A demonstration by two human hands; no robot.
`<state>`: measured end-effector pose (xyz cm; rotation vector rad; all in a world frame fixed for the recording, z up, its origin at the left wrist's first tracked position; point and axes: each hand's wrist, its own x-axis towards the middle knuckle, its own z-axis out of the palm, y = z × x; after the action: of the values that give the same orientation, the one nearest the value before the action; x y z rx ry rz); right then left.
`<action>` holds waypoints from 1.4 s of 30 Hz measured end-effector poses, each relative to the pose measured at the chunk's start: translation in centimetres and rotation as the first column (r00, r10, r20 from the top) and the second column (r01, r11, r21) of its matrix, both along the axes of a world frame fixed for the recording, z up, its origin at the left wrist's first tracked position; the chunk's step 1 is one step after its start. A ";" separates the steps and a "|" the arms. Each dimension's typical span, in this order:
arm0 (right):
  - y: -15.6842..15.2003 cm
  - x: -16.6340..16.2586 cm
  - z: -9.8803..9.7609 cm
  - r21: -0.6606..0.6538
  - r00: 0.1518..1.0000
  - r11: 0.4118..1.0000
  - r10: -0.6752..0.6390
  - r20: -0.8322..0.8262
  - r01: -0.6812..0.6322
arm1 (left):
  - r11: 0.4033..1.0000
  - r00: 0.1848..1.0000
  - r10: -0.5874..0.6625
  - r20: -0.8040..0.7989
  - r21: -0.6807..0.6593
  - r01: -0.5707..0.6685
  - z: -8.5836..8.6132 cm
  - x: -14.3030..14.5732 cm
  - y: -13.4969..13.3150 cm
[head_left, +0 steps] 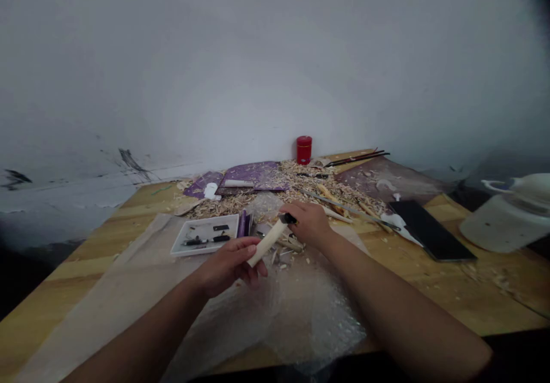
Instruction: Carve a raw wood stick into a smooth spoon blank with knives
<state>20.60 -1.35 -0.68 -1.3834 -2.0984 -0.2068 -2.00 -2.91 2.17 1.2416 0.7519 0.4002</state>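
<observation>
A pale, peeled-looking wooden stick (270, 242) slants up and to the right in front of me. My left hand (230, 262) grips its lower end, thumb on top and fingers curled beneath. At the upper end, my right hand (307, 222) is closed around a small black tool (288, 218), which touches or overlaps the stick; its kind is hidden by the fingers. Under the hands lie wood scraps (290, 245) and a clear plastic sheet (309, 308). Left of the stick is a white tray (180, 249) with a black-handled pen-like tool (206, 240).
Wood shavings (223, 206) cover the back of the table, around purple sheets (258, 174). A red canister (304, 150) stands by the wall. To the right lie a long thin metal strip (344, 205) and a black flat slab (429, 231), beside a white container (507, 219).
</observation>
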 end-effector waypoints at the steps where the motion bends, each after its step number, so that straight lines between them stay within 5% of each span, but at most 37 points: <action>1: 0.0 -0.1 -0.2 0.029 0.999 0.999 0.033 -0.002 -0.033 | 0.998 0.998 -0.047 0.032 -0.047 0.049 -0.1 0.4 -0.2; 5: 0.0 -0.6 -0.6 0.077 0.995 0.992 0.102 0.011 -0.103 | 0.986 0.990 -0.109 0.095 -0.117 0.120 -0.5 2.8 -1.2; 13: -0.8 -1.1 0.9 -0.168 0.996 0.984 -0.070 -0.047 0.061 | 0.975 0.961 0.220 0.165 -0.047 -0.215 -1.6 4.6 -1.7; 19: -1.5 -2.8 1.2 -0.370 0.993 0.928 0.081 0.090 -0.042 | 0.968 0.955 0.250 0.158 -0.053 -0.244 -2.3 3.2 -0.3; 30: -1.7 -4.2 0.8 -0.415 0.936 0.892 0.285 0.207 -0.180 | 0.946 0.963 0.267 0.041 -0.205 -0.253 -1.8 2.0 0.3; 42: -2.0 -4.1 1.1 -0.411 0.959 0.909 0.178 0.220 -0.075 | 0.940 0.962 0.259 0.091 -0.254 -0.229 -1.5 2.3 -0.4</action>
<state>16.52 -3.37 0.43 -1.5029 -2.5411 0.1162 0.27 -3.28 0.67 0.8888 0.8261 0.5665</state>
